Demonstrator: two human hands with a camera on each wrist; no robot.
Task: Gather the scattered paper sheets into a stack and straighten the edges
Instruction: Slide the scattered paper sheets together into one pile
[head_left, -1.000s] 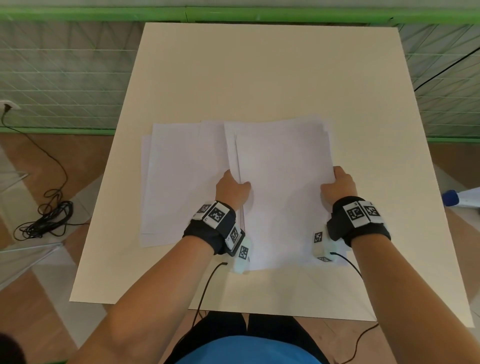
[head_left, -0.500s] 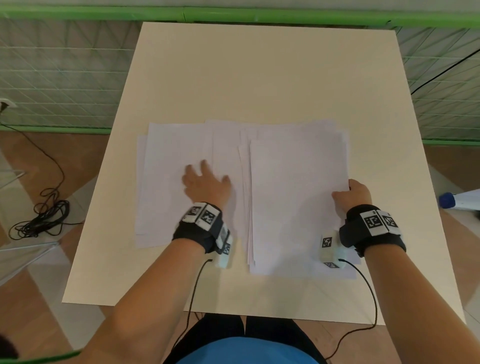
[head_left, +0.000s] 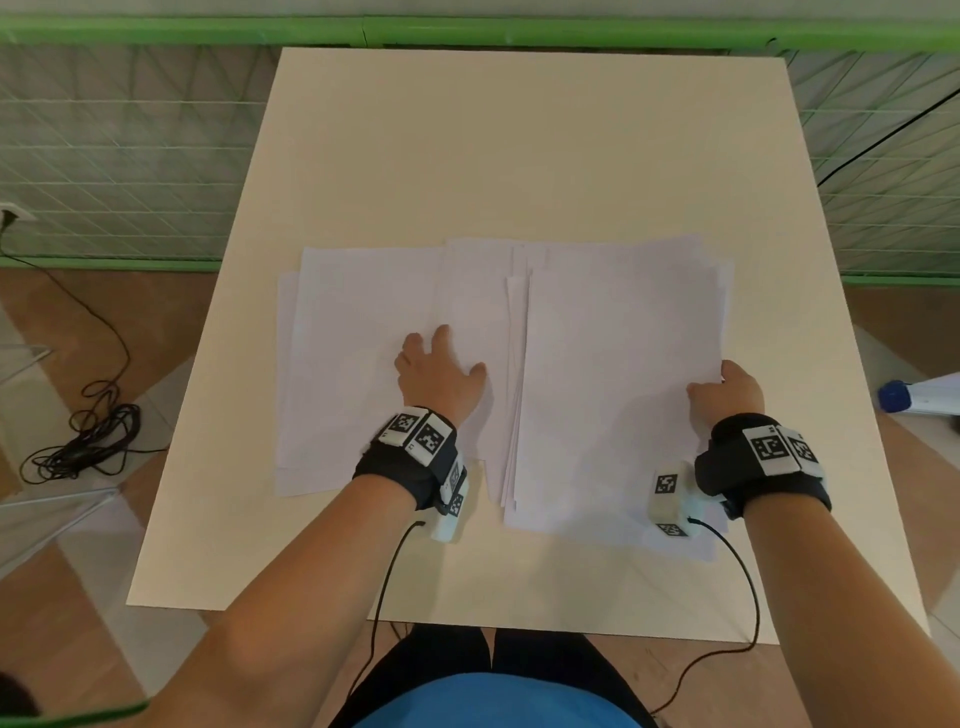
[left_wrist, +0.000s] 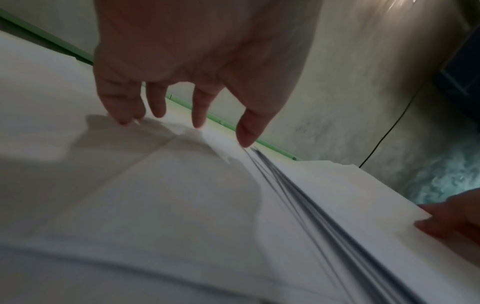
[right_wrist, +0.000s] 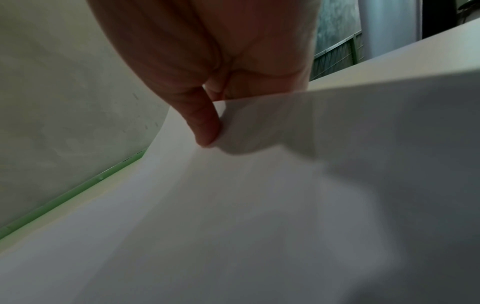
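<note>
White paper sheets lie in two overlapping groups on the cream table (head_left: 519, 156). The right group is a rough stack (head_left: 618, 389) with fanned left edges (left_wrist: 298, 195). The left group (head_left: 353, 364) is a few flat sheets. My left hand (head_left: 441, 364) rests on the left sheets with fingers spread and straight, fingertips (left_wrist: 124, 117) touching paper. My right hand (head_left: 727, 387) pinches the stack's right edge, thumb (right_wrist: 202, 123) on top of the lifted sheets (right_wrist: 285, 185) and fingers beneath.
The table's near edge (head_left: 467, 618) runs just in front of my body. A green railing (head_left: 467, 34) stands behind the far edge. A black cable coil (head_left: 83, 441) lies on the floor at left, and a white object with a blue cap (head_left: 919, 397) at right.
My left hand let go of the stack's left edge, moved left and spread flat on the left sheets. The right hand with the stack shifted slightly right.
</note>
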